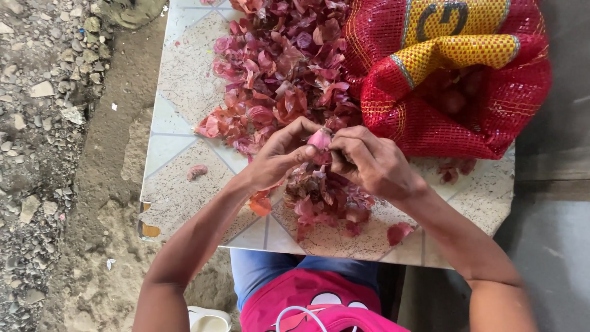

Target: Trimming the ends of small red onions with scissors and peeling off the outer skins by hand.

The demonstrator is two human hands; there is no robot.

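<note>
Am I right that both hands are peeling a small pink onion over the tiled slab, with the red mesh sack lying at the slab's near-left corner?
Not quite. The head view shows the red mesh sack at the far-right corner of the tiled slab, not the near-left. The rest holds: left hand and right hand hold a small pink onion over the slab.

Both forearms are extended forward and angled inward. The left hand (279, 154) and right hand (372, 161) are brought together, fingers curled (fingertips nearly touching), wrists bent slightly.
</note>
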